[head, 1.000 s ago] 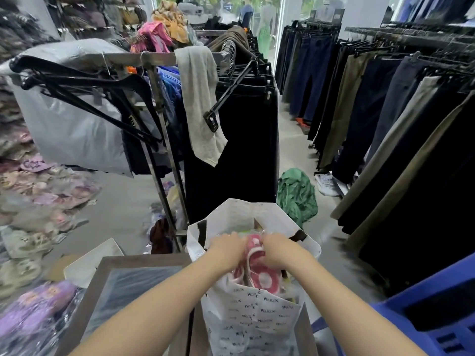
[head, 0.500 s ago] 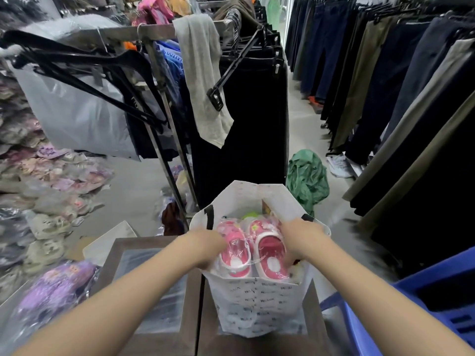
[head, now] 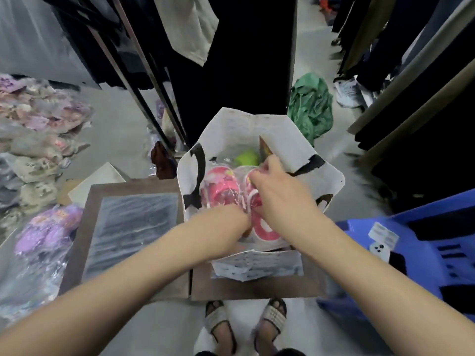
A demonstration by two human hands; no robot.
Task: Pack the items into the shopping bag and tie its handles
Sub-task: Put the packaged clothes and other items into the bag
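A white shopping bag [head: 290, 140] with black handles stands open on a low brown table [head: 84, 227]. Inside lies a pair of pink children's sandals [head: 221, 186] in clear plastic wrap, with a green item [head: 246, 158] behind them. My left hand [head: 231, 218] is down in the bag at the near end of the sandals, its fingers hidden. My right hand [head: 272, 186] rests on the right sandal, fingers pinching the wrap. A black handle [head: 199, 163] hangs on the bag's left side and another [head: 308, 164] on its right.
A blue plastic chair [head: 424, 253] stands at the right. Wrapped purple slippers [head: 48, 232] and stacks of packed footwear lie at the left. A clothes rack [head: 144, 80] and dark hanging trousers rise behind the bag. A green bundle [head: 311, 104] lies on the floor. My sandalled feet [head: 244, 322] stand below the table.
The camera has tilted down over the bag. Both hands went from the bag's sides onto the pink sandals, and the pair sits lower in the bag.
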